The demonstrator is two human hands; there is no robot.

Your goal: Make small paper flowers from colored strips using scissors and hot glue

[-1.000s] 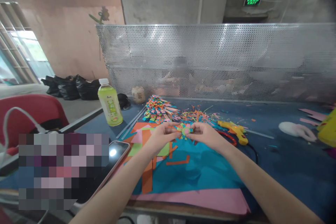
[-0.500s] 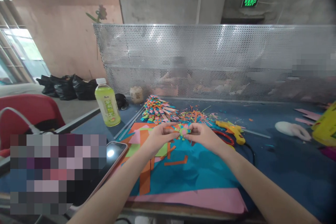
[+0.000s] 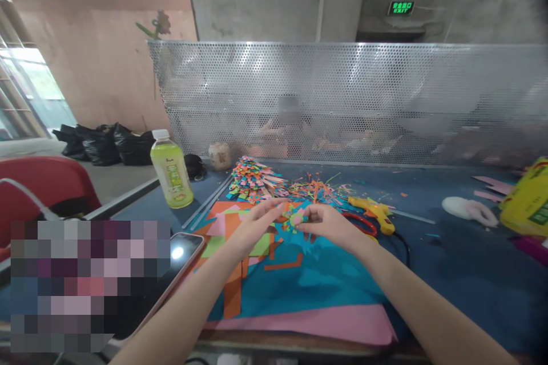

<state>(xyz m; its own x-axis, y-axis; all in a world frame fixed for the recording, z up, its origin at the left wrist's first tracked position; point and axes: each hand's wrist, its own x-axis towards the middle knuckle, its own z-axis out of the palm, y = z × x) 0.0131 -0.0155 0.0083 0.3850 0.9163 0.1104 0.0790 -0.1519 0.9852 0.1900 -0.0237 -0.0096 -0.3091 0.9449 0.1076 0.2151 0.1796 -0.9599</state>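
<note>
A small paper flower [image 3: 296,219] with a light green and pink middle and multicoloured petals is held over the blue paper sheet [image 3: 334,274]. My right hand [image 3: 327,223] pinches its right side between thumb and fingers. My left hand [image 3: 263,219] is at the flower's left edge, fingers stretched out and apart; whether a fingertip touches a petal I cannot tell. Beneath my left wrist lie orange paper strips [image 3: 233,291] and green paper pieces [image 3: 259,246]. Behind my hands stands a heap of layered paper strips [image 3: 252,179].
Right of my hands lie red-handled scissors [image 3: 363,223] and a yellow glue gun [image 3: 377,212] with a black cord. Thin paper scraps [image 3: 319,189] are scattered behind. A drink bottle [image 3: 172,174] and a phone [image 3: 188,248] are on the left. A perforated metal panel [image 3: 342,108] borders the table's back.
My left fingers have loosened from the flower's left side. The flower has turned slightly in my right hand's pinch. The whole view has shifted a little.
</note>
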